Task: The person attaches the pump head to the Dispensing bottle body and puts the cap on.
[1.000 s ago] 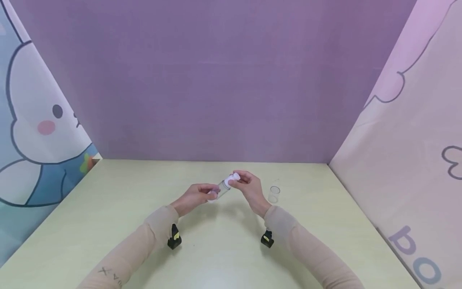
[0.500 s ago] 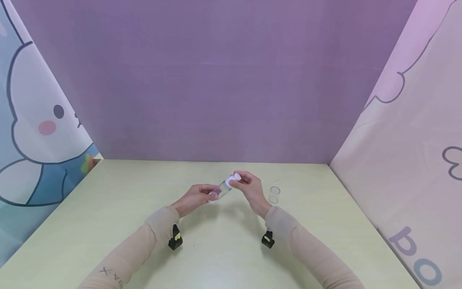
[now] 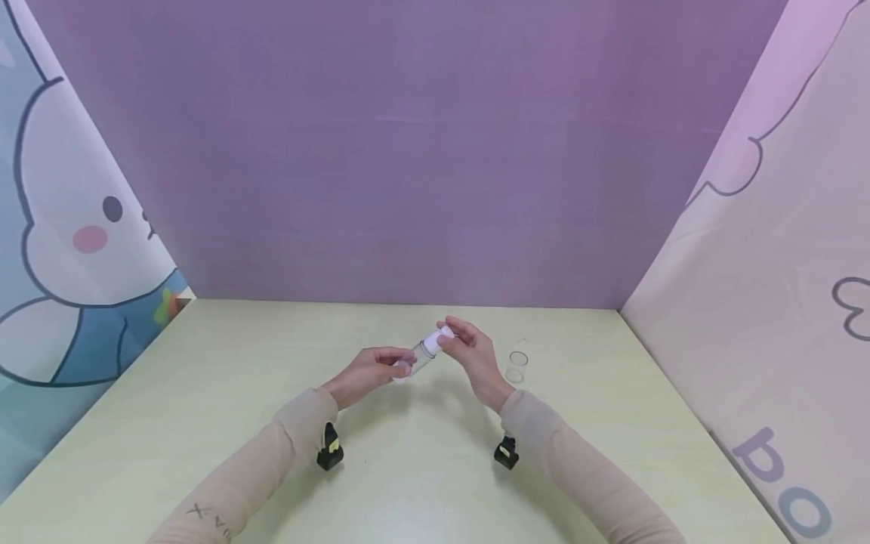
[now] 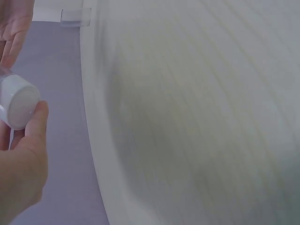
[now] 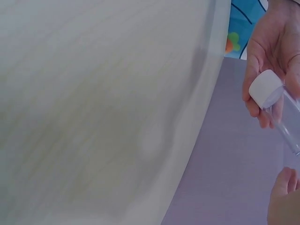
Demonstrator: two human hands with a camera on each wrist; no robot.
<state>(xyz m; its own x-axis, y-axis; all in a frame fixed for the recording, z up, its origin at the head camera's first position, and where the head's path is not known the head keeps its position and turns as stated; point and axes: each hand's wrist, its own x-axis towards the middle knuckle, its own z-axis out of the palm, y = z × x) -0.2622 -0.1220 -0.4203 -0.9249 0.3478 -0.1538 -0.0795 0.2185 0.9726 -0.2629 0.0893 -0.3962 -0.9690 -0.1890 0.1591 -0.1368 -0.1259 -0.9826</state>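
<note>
A clear bottle (image 3: 422, 358) with a white top and a white base is held tilted above the table, its top pointing up to the right. My left hand (image 3: 370, 372) grips it near the base between thumb and fingers. At the upper end, my right hand (image 3: 477, 363) pinches the white pump-like top (image 3: 433, 341), its fingertips partly covering it. In the left wrist view the round white base (image 4: 23, 107) faces the camera. The right wrist view has the clear body (image 5: 287, 119) running down from the white base (image 5: 266, 88), resting against my left fingers.
A clear, open-ended cap (image 3: 516, 368) stands on the pale table (image 3: 421, 468), just right of my right hand. Behind the table rises a purple panel (image 3: 408, 166). Cartoon-printed sheets (image 3: 88, 196) flank both sides. Both wrists carry small black devices (image 3: 330, 447).
The right hand's fingers have shifted slightly up and right along the white top, showing more of its lower part. The left hand and the bottle have stayed nearly still.
</note>
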